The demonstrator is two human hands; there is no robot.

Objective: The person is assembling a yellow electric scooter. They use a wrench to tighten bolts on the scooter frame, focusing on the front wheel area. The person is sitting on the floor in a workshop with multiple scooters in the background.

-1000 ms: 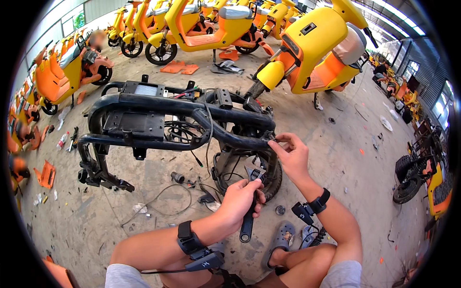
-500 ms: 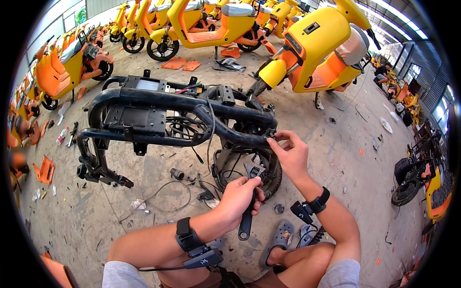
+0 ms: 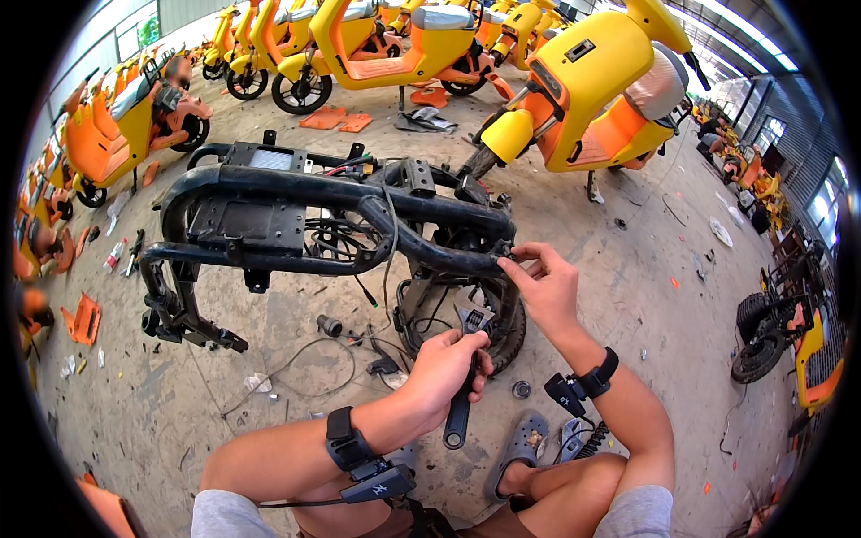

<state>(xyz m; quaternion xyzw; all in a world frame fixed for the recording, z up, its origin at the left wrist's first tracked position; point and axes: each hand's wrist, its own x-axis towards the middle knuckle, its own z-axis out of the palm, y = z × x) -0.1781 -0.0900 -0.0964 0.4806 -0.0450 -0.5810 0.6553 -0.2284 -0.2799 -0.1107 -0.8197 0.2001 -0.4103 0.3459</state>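
Observation:
My left hand (image 3: 441,369) is closed around the dark handle of an adjustable wrench (image 3: 459,414), its jaws pointing up and away from me. With bent fingers, my right hand (image 3: 547,285) pinches at the right end of a black scooter frame (image 3: 296,186). What sits between those fingertips is too small and covered to name. The frame lies across the floor ahead of me, with wires inside it. Below its right end is a wheel (image 3: 514,339), partly hidden by the wrench and my left hand. The wrench head is in front of the wheel, and I cannot tell whether they touch.
A yellow scooter (image 3: 587,76) stands just beyond the frame, with rows of others behind. Loose cable (image 3: 309,359), a dark round connector (image 3: 329,325) and a small ring-shaped part (image 3: 521,389) lie nearby. An orange panel (image 3: 82,318) is at left; a black-and-yellow scooter (image 3: 762,359) at right.

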